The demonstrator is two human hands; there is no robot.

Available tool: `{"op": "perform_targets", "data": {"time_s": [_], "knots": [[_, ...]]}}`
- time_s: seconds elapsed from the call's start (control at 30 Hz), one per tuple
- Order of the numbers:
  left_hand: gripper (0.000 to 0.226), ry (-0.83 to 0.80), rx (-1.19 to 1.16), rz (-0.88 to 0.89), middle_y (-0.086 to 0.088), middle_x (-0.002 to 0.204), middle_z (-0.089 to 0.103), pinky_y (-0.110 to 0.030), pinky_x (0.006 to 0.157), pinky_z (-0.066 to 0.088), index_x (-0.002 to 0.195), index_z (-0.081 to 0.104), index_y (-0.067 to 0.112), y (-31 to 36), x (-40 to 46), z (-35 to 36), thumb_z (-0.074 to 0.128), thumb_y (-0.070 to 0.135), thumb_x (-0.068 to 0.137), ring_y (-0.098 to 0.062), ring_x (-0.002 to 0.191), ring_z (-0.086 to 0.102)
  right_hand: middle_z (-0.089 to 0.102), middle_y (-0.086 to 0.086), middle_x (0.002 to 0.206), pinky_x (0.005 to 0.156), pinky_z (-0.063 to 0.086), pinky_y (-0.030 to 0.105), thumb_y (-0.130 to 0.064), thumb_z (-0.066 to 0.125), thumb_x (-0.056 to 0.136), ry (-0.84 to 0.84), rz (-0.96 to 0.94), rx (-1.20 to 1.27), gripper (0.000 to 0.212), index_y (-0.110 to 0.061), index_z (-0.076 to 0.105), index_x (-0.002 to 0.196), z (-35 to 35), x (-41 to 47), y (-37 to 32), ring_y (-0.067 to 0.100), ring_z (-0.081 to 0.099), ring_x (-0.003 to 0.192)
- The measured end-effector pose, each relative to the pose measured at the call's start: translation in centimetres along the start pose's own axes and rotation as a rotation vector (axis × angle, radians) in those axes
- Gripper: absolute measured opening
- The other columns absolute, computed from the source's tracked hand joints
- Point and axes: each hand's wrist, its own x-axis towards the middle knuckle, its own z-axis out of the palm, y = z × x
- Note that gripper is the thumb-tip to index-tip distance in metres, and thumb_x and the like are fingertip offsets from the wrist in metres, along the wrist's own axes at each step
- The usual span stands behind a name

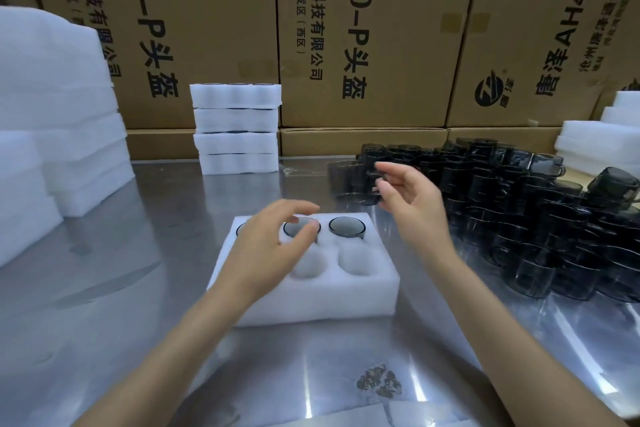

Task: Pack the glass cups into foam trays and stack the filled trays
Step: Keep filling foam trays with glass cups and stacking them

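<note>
A white foam tray (311, 302) lies in the middle of the steel table, with smoky glass cups in its far row and empty pockets in its near row. My left hand (273, 246) hovers over the tray's left side with loosely spread fingers. It hides most of the left cup, and its fingertips are at the middle cup (300, 227). The right cup (346, 226) is in plain sight. My right hand (412, 198) reaches to the cup pile (519, 218). Thumb and forefinger are apart at the handle of a front cup (348, 180); I cannot tell whether they touch it.
A stack of filled foam trays (237, 128) stands at the back centre. Empty foam trays are piled at far left (59, 107) and far right (595, 139). Large cardboard boxes (374, 35) wall off the back. Another foam piece (346, 418) lies at the near edge.
</note>
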Motion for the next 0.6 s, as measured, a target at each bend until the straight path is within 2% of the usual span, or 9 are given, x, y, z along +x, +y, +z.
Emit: {"op": "perform_targets", "data": {"time_s": [0.13,0.23,0.3,0.37,0.43,0.5,0.6], "knots": [[0.047,0.036,-0.124,-0.015,0.028,0.110,0.063,-0.020,0.087,0.044,0.115,0.056,0.047,-1.2,-0.7,-3.0,0.061,0.061,0.071,0.002,0.104,0.059,0.068,-0.005,0.090,0.075,0.054,0.022,0.007,0.048,0.092,-0.200,-0.022,0.091,0.032,-0.019,0.067,0.097,3.3,-0.7,-1.5,0.003,0.064,0.080],[0.050,-0.009,-0.124,0.037,0.024,0.109,0.065,-0.021,0.091,0.045,0.113,0.057,0.044,-1.6,-1.8,-4.0,0.064,0.060,0.066,0.001,0.104,0.060,0.068,-0.004,0.084,0.064,0.050,0.017,0.006,0.051,0.091,-0.314,0.044,0.128,0.029,-0.016,0.069,0.096,6.7,-1.2,-2.5,0.000,0.063,0.072],[0.044,0.026,-0.118,0.071,0.020,0.104,0.067,-0.015,0.087,0.045,0.106,0.061,0.038,-1.9,-2.8,-4.0,0.067,0.057,0.066,-0.001,0.099,0.062,0.069,-0.003,0.083,0.070,0.052,0.022,0.002,0.056,0.090,-0.346,0.053,0.110,0.024,-0.016,0.071,0.094,8.8,-1.6,-2.7,0.004,0.064,0.075],[0.040,0.111,-0.065,0.078,0.020,0.098,0.067,-0.008,0.079,0.043,0.098,0.062,0.037,-2.1,-3.5,-4.0,0.070,0.056,0.064,0.000,0.092,0.063,0.071,-0.005,0.088,0.081,0.053,0.027,-0.009,0.058,0.091,-0.348,0.039,0.025,0.017,-0.019,0.071,0.097,10.0,-2.2,-2.4,0.008,0.066,0.083],[0.037,0.201,0.018,0.037,0.022,0.093,0.066,-0.005,0.073,0.041,0.089,0.061,0.038,-2.4,-3.5,-4.4,0.074,0.059,0.062,0.001,0.086,0.061,0.070,-0.012,0.096,0.084,0.051,0.030,-0.024,0.058,0.093,-0.324,0.016,-0.074,0.015,-0.025,0.069,0.102,10.3,-2.7,-2.2,0.005,0.063,0.089],[0.040,0.258,0.116,-0.022,0.023,0.087,0.065,-0.010,0.069,0.043,0.083,0.059,0.038,-2.7,-3.5,-4.7,0.077,0.064,0.059,-0.001,0.081,0.060,0.066,-0.017,0.103,0.084,0.049,0.027,-0.038,0.057,0.091,-0.322,-0.017,-0.079,0.018,-0.032,0.066,0.106,9.9,-3.4,-2.1,0.001,0.059,0.092],[0.044,0.252,0.252,-0.063,0.017,0.075,0.061,-0.025,0.063,0.045,0.077,0.055,0.033,-3.0,-3.5,-4.8,0.069,0.069,0.056,-0.004,0.075,0.057,0.057,-0.024,0.116,0.082,0.048,0.022,-0.052,0.061,0.081,-0.493,-0.021,-0.131,0.038,-0.041,0.056,0.117,9.5,-4.5,-2.2,-0.004,0.053,0.103]]}}
